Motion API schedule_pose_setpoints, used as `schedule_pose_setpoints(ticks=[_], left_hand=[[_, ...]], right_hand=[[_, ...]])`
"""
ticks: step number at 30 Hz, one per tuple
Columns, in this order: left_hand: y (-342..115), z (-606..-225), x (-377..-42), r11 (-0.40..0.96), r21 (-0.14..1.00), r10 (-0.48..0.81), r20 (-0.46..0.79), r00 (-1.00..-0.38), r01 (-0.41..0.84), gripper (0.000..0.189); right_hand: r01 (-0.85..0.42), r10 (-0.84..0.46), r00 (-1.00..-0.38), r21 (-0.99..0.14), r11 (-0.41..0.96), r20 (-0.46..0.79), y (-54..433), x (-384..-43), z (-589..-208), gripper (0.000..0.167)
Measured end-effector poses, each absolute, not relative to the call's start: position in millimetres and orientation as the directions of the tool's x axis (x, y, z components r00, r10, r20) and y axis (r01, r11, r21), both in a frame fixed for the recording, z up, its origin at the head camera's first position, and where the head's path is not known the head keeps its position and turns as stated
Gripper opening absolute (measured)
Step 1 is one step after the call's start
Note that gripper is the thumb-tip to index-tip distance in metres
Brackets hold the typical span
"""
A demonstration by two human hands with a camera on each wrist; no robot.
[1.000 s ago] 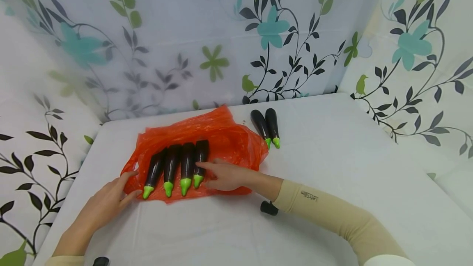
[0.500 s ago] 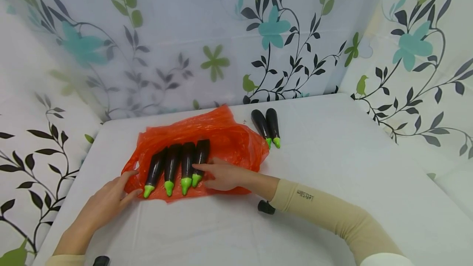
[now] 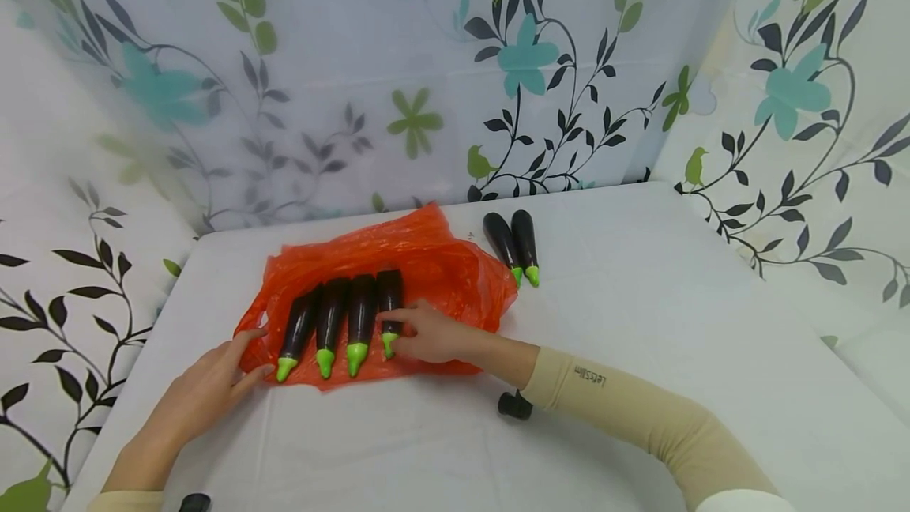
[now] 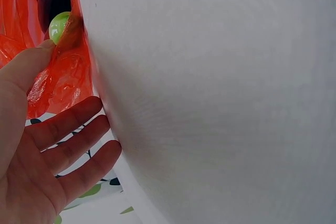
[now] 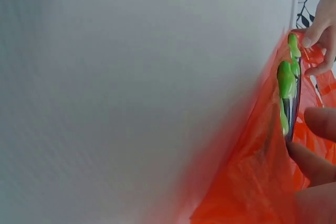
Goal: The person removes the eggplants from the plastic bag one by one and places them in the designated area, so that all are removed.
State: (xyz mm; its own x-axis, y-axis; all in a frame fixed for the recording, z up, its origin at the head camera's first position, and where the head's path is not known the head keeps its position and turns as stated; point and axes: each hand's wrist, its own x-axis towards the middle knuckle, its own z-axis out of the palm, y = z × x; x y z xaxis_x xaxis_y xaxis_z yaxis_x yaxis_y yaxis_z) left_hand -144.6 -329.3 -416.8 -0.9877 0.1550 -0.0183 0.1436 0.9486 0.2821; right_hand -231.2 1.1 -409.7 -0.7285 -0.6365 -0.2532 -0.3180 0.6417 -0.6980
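Observation:
Several glossy dark eggplants with bright green stem ends lie side by side in a red plastic bag [image 3: 441,259]. My right hand [image 3: 430,334] grips the rightmost eggplant [image 3: 390,291], its index finger across the dark body and its thumb beside the green end. To the left lie another eggplant [image 3: 361,314] and the leftmost one [image 3: 300,326], its green tip near my left thumb. My left hand [image 3: 202,393] rests at the bag's left edge with its fingers spread. In the left wrist view, the thumb [image 4: 31,64] touches the red plastic beside a green eggplant end [image 4: 59,27].
Two more eggplants [image 3: 524,243] lie outside the bag, behind its right side. The white table [image 3: 640,299] stands before a leaf-patterned curtain [image 3: 355,62]. A small black object [image 3: 515,405] shows under the right wrist, another [image 3: 194,502] at the bottom edge.
The rightmost eggplant's green end first swung left toward its neighbour, then back right, so it now lies straighter and apart. My right hand moved with it; the left hand kept still.

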Motion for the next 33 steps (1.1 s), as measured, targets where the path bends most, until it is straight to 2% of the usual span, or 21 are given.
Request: schedule_pose_setpoints(ticks=[10, 21, 27, 33], left_hand=[[-329, -415, -144, 0.948, 0.283, 0.156, -0.016, -0.988, 0.146, 0.062], [-328, -415, -144, 0.948, 0.284, 0.155, -0.019, -0.988, 0.143, 0.062], [-328, -415, -144, 0.948, 0.285, 0.153, -0.021, -0.988, 0.14, 0.062], [-328, -415, -144, 0.95, 0.281, 0.147, -0.028, -0.989, 0.133, 0.063]], right_hand=[[-0.211, -0.59, -0.792, -0.836, 0.507, -0.158, 15, -230, -404, 0.047], [-0.139, -0.533, -0.835, -0.886, 0.443, -0.136, 44, -218, -397, 0.032], [-0.121, -0.542, -0.829, -0.9, 0.419, -0.141, 61, -210, -391, 0.025], [-0.131, -0.602, -0.787, -0.917, 0.378, -0.136, 81, -198, -377, 0.028]])
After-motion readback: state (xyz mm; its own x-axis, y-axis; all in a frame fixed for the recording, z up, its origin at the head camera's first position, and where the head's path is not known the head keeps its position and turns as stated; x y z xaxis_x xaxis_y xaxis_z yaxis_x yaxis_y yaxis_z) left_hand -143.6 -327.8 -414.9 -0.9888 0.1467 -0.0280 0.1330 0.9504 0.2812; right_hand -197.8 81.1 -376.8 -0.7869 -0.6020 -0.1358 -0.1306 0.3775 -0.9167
